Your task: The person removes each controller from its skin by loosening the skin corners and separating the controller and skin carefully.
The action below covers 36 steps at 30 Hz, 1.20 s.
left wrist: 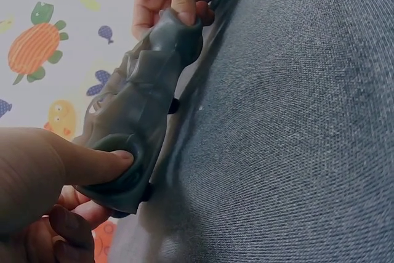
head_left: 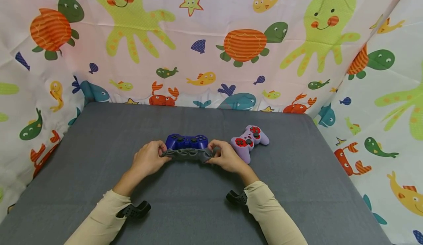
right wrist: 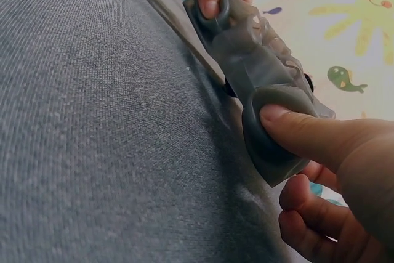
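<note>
Both hands hold a grey, flexible silicone controller cover by its two ends, stretched sideways low over the table. My left hand pinches the left end; in the left wrist view its thumb presses into the cover's rounded grip pocket. At the right end, my right hand pinches likewise, thumb pushed into the other pocket of the cover in the right wrist view. Right behind the cover in the head view is a blue game controller, its lower part hidden by the cover.
A light purple game controller with red button areas lies on the table just beyond the right hand. Grey cloth covers the table. A curtain printed with sea animals hangs behind and at both sides. Black straps circle both wrists.
</note>
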{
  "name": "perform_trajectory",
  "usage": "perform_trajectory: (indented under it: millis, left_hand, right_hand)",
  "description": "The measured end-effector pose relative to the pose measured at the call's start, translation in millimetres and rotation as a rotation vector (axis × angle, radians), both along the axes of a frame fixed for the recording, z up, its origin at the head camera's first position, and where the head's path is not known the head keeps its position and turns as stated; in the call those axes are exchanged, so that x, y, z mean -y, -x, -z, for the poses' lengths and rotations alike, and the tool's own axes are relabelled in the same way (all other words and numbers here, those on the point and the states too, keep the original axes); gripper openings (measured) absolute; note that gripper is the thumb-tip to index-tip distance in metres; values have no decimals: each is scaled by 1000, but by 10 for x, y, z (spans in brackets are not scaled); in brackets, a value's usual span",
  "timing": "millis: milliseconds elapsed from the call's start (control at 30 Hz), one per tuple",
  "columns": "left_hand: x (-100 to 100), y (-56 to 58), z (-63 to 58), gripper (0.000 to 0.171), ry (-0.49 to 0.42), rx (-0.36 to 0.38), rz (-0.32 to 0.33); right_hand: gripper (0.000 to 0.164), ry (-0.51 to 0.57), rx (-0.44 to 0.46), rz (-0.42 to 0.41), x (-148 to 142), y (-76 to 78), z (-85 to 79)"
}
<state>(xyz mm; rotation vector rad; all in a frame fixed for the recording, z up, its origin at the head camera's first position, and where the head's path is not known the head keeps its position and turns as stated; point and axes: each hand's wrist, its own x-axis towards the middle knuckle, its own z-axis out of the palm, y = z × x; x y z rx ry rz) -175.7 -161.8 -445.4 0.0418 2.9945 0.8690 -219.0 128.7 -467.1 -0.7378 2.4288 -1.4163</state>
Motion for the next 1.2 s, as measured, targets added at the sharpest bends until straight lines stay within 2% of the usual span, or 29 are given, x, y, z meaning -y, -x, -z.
perform_trajectory:
  millis: [100,300,467,933,1200]
  left_hand:
    - [-11,-1,17,26,-3,5,4]
    - [-65,-13,56,23,-11,43,53]
    - [-73,-18,60,26,-11,48,62]
    - [10,-1,-43,38,-89,129,212]
    - [20,-17,-85,38,-115,122,235]
  right_hand:
    - [30,-22,-11,-11,8,-4,7]
    - [23,-55,-38,-64,50,-10,18]
    - [24,-53,-43,-75,55,-16,13]
    - [29,-49,19,-93,30,-10,5]
    - [35,-35,37,-128,16,5,-11]
